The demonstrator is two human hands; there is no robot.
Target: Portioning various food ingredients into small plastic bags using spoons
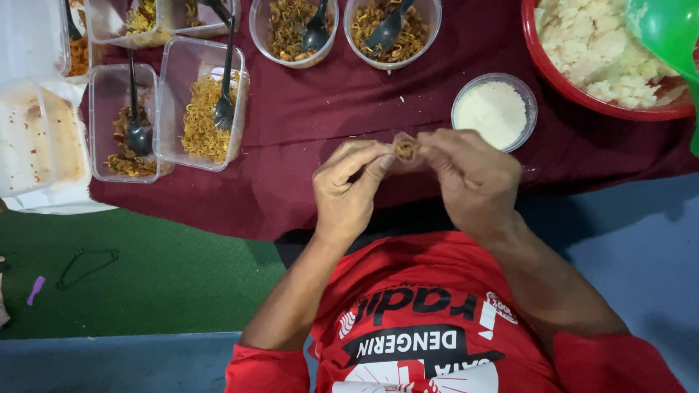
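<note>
My left hand and my right hand meet over the near edge of a table covered in a maroon cloth. Together their fingertips pinch a small brown twisted bundle, a rubber band or small wrap; I cannot tell which. Just beyond the hands sits a small round clear tub of white grains. My red printed shirt fills the bottom of the view.
A red bowl of white rice with a green scoop is at far right. Two round tubs and several rectangular tubs of noodles and side dishes hold black spoons. Green floor lies at lower left.
</note>
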